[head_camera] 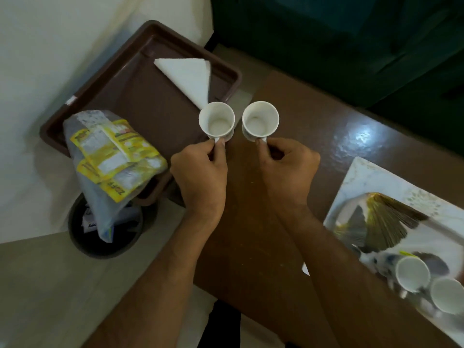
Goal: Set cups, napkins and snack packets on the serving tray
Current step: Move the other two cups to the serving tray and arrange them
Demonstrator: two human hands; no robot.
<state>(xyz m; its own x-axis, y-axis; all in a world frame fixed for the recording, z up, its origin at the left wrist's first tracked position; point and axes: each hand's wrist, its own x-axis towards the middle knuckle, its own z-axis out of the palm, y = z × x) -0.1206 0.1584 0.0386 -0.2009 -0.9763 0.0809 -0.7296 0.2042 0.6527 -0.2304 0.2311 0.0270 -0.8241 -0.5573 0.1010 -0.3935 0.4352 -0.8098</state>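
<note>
A brown serving tray (140, 96) lies at the left end of the wooden table (301, 136). On it sits a folded white napkin (190, 76) at the far side and a yellow-and-clear snack packet (110, 151) hanging over its near edge. My left hand (200, 172) pinches the handle of a white cup (216, 121) held over the tray's right edge. My right hand (288, 169) pinches the handle of a second white cup (260, 120), which is over the table just right of the tray. Both cups are upright and empty.
A white patterned tray (371, 177) at the right holds two more white cups (411, 273) and a fanned grey-gold object (384, 222). A dark round bin (82, 237) stands on the floor below the snack packet. A dark green surface fills the far side.
</note>
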